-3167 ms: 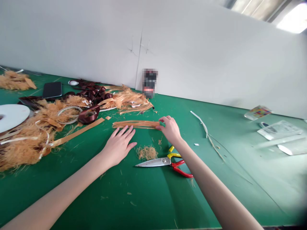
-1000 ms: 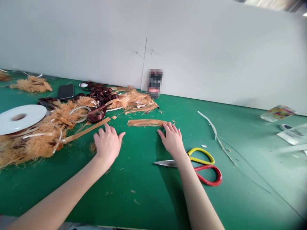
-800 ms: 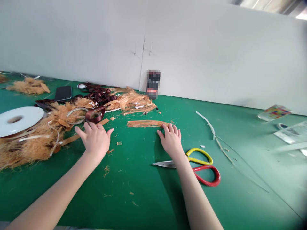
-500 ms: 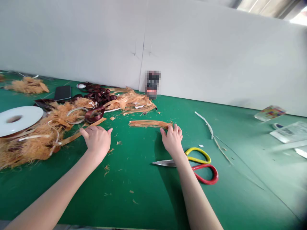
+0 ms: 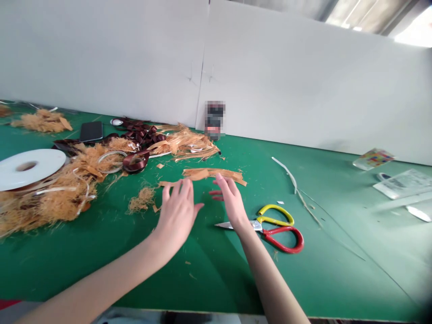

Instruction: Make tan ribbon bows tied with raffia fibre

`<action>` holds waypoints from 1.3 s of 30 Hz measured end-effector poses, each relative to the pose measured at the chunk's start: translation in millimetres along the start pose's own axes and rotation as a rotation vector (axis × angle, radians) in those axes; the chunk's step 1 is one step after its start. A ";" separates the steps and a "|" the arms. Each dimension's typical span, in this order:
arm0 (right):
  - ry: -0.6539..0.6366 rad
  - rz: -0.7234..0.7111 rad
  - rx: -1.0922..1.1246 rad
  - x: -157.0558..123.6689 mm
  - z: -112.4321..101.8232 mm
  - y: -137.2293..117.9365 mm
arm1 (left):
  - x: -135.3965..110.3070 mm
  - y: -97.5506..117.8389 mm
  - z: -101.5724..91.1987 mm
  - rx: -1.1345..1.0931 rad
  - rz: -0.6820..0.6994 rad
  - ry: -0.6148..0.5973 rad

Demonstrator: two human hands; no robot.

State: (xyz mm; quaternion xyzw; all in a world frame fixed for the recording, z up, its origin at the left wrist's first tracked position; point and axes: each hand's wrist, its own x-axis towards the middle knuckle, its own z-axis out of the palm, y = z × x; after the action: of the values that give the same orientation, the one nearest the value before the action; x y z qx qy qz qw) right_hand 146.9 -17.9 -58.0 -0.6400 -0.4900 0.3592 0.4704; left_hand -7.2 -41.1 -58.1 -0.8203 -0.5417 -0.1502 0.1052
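The left hand (image 5: 177, 216) and the right hand (image 5: 230, 200) stand apart, both open with fingers spread and gripping nothing, just below a frayed strip of tan fibre (image 5: 212, 174) lying on the green work mat (image 5: 101, 274) (whether a fingertip touches it, I cannot tell). Scissors with red and yellow handles (image 5: 259, 226) lie just beside the right wrist, and a loose fibre tuft (image 5: 141, 200) sits left of the left hand.

Bright, even daylight. Window (image 5: 413, 38) at top right blown out to white. Wall (image 5: 270, 90) pale, evenly lit. Soft shadow on the mat (image 5: 84, 274) beside the right hand (image 5: 229, 200). Left hand (image 5: 177, 220) slightly motion-blurred. Wide-angle bowing toward the edges; papers (image 5: 403, 183) at right soft, bottom-right corner dark.
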 end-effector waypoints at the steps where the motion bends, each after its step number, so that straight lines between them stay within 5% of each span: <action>1: -0.031 0.022 0.071 -3.9 0.9 -0.3 | -0.4 7.8 1.0 -0.012 0.028 -0.009; 9: -0.054 0.055 0.319 7.6 -28.8 19.3 | 6.9 30.6 12.6 -0.091 0.142 -0.017; 19: -0.165 0.049 0.349 1.6 -48.9 16.4 | 5.1 1.5 7.5 -0.069 0.018 0.079; 25: -0.196 0.093 0.321 0.9 -44.6 16.3 | 48.0 -56.9 -26.6 0.015 -0.307 0.220; 27: -0.184 0.106 0.310 2.4 -43.2 19.0 | 59.4 -76.0 -34.3 0.001 -0.323 0.294; 34: -0.125 0.131 0.279 4.4 -43.6 26.7 | 35.8 -116.2 -39.4 0.058 -0.582 0.130; 39: -0.091 0.157 0.269 3.7 -44.7 26.1 | 21.2 -215.8 -18.3 0.032 -0.970 0.058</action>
State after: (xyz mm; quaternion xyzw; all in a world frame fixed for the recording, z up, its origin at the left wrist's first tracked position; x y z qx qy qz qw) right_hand 196.6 -27.6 -69.4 -0.5906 -0.4067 0.4859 0.4996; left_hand -200.4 55.3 -31.3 -0.4669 -0.8608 -0.1963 0.0506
